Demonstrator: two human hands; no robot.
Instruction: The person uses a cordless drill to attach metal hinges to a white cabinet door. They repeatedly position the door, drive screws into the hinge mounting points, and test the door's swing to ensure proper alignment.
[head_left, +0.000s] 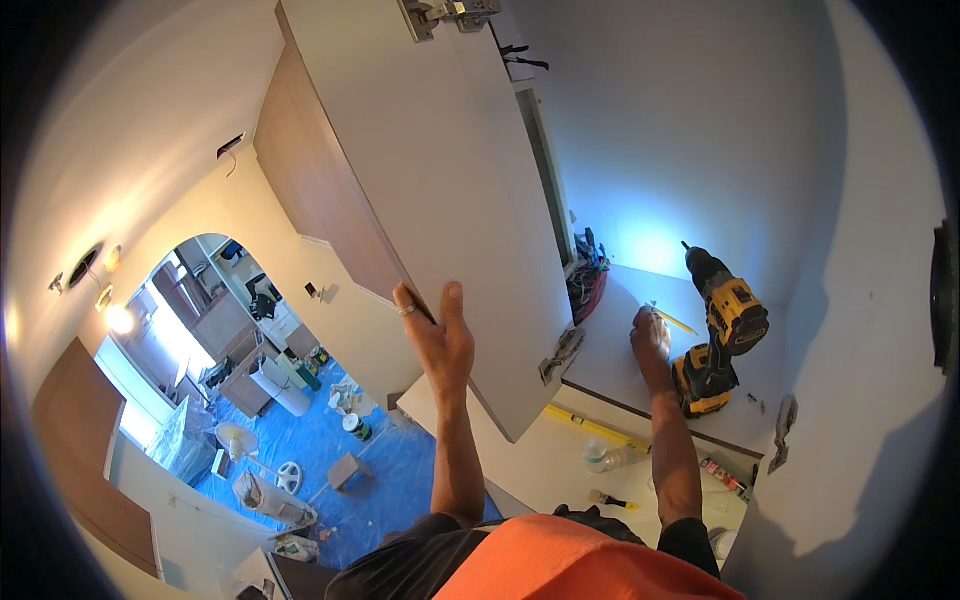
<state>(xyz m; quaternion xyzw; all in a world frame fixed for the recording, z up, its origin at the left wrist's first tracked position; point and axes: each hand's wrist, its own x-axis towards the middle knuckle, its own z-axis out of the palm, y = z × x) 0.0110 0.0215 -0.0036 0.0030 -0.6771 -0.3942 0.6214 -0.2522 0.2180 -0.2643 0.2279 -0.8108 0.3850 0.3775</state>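
Cabinet door: left hand grips its edge. Right hand pinches a yellow pencil on the shelf, beside drill.

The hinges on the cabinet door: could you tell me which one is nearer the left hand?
The lower hinge, at the door's bottom edge; the other hinge sits far up top.

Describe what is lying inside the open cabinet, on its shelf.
On the shelf stands a yellow-and-black cordless drill. The right hand rests beside it, with a yellow pencil. The open door, held by the left hand, hides the shelf's left end.
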